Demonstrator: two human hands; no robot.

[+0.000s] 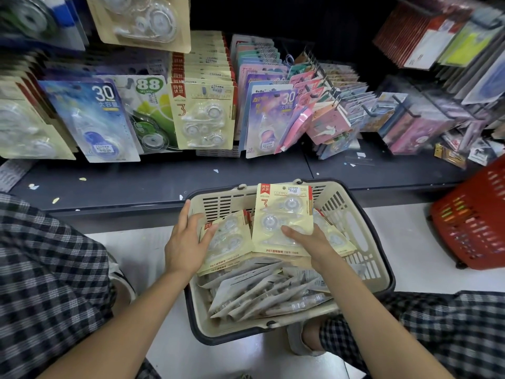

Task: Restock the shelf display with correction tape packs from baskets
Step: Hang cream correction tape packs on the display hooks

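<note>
- A beige basket [352,228] with a dark rim sat on the pale floor [404,242] between the person's checked-trousered knees, its near half full of correction tape packs lying face down [262,294].
- The left hand [185,242] lay spread over a small stack of face-up packs [226,242] at the basket's far left, fingers curled round the stack's left edge, gripping it.
- The right hand [308,242] held one cream pack [282,222] upright by its lower edge, thumb pressed on the clear blister, the pack standing above the basket's far side.
- A red basket [475,222] stood on the floor to the right, well apart from the beige one.
- Beyond the baskets ran a dark shelf ledge [164,181], scattered with small scraps.
- Above the ledge, a row of matching cream correction tape packs [203,116] hung on the display between a green-and-white "88" pack [147,110] and a purple "30" pack [269,119].
- Further right hung pink and pastel card packs [328,124], blurred.
</note>
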